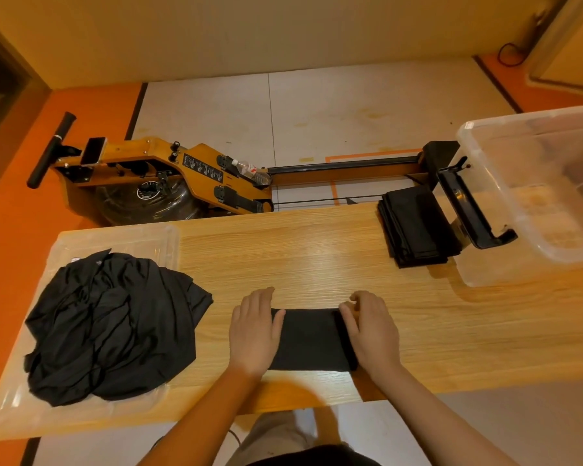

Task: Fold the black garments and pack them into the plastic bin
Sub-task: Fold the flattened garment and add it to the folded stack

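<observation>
- At the near middle of the bench (317, 250), a folded black garment (312, 339) lies flat as a narrow band between the two hands.
- Left hand (254, 334): its grip is slack, with the fingers straight and together and the palm pressing down on the garment's left end; it holds nothing.
- Right hand (371, 331): its grip is closed on the garment's right end, the fingers curled at the far corner and the thumb laid along the folded edge.
- On the left of the bench, a loose pile of black garments (115, 324) lies crumpled on a clear plastic tray (122, 240), well apart from the left hand.
- At the far right, a stack of folded black garments (414, 227) sits on the bench near the clear plastic bin (532, 196), which stands at the right end.
- Beyond the bench, a rowing machine (155, 176) lies on the floor with a water bottle (249, 169) resting on it.
</observation>
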A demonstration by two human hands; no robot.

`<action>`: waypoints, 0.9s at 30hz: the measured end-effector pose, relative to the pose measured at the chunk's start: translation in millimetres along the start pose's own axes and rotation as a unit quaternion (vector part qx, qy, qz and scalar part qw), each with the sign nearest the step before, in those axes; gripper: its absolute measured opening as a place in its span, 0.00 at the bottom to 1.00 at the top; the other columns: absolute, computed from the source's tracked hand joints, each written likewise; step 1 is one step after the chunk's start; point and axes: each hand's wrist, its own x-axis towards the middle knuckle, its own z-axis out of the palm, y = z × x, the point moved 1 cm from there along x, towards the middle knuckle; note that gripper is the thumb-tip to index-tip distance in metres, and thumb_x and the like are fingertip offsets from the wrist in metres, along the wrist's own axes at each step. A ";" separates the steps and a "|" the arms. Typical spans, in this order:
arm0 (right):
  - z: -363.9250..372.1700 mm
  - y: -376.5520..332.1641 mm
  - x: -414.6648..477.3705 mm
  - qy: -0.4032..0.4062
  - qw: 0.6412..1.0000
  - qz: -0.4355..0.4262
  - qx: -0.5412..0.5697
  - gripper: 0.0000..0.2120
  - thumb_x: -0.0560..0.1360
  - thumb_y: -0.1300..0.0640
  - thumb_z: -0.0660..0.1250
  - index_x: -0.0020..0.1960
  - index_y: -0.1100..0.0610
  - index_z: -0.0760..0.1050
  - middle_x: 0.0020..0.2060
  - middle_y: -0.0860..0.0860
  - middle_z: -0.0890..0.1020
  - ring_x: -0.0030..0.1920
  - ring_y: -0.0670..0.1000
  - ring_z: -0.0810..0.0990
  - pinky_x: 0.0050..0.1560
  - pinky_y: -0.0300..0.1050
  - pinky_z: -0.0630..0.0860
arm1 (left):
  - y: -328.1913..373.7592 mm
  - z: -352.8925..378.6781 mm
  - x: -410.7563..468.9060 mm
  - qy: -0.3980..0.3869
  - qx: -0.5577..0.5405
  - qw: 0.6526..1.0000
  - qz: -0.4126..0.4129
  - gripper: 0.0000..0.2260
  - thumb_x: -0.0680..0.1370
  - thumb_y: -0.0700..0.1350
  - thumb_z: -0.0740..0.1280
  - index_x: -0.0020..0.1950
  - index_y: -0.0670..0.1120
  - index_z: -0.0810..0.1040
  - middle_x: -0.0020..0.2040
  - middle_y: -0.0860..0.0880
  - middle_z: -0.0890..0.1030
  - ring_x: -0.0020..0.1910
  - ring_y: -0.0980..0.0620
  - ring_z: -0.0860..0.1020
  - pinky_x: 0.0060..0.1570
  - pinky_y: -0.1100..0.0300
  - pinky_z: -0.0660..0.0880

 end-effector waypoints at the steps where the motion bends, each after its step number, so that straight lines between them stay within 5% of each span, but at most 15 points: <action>1: -1.9 -3.6 -2.4 0.018 0.998 -0.062 0.007 0.11 0.80 0.48 0.60 0.54 0.55 0.74 0.45 0.49 0.77 0.48 0.50 0.75 0.44 0.43 0.71 | 6.6 -2.0 -1.1 0.014 -0.010 0.999 0.027 0.20 0.80 0.53 0.54 0.65 0.44 0.74 0.58 0.48 0.79 0.57 0.49 0.75 0.54 0.55 0.73; 6: 23.4 -2.1 -32.0 -0.023 0.965 -0.255 -0.062 0.16 0.78 0.51 0.56 0.57 0.56 0.77 0.58 0.52 0.79 0.61 0.51 0.72 0.62 0.44 0.65 | 21.7 12.0 -23.2 -0.047 0.002 0.985 0.163 0.21 0.78 0.50 0.55 0.66 0.44 0.76 0.65 0.47 0.78 0.65 0.50 0.75 0.66 0.54 0.62; 13: 44.4 26.9 -32.5 -0.128 0.957 -0.202 -0.164 0.25 0.81 0.44 0.48 0.75 0.54 0.62 0.74 0.51 0.66 0.75 0.52 0.59 0.71 0.53 0.55 | -3.1 24.4 -23.3 -0.190 0.039 0.975 0.110 0.26 0.79 0.55 0.53 0.74 0.44 0.67 0.73 0.47 0.70 0.73 0.51 0.63 0.71 0.52 0.52; 19: 47.5 27.6 -31.1 -0.156 0.958 -0.168 -0.172 0.26 0.82 0.43 0.41 0.76 0.52 0.58 0.75 0.50 0.63 0.76 0.51 0.58 0.71 0.55 0.55 | -7.9 29.4 -21.6 -0.230 0.045 0.969 0.073 0.26 0.83 0.57 0.45 0.77 0.46 0.58 0.76 0.49 0.64 0.76 0.50 0.56 0.71 0.49 0.50; 27: 44.2 24.4 -31.5 -0.182 0.951 -0.168 -0.184 0.28 0.82 0.42 0.41 0.75 0.52 0.63 0.73 0.50 0.66 0.75 0.52 0.60 0.70 0.56 0.56 | -2.7 23.7 -20.8 -0.262 0.070 0.961 0.060 0.29 0.83 0.60 0.42 0.76 0.44 0.62 0.75 0.47 0.66 0.75 0.48 0.58 0.70 0.49 0.55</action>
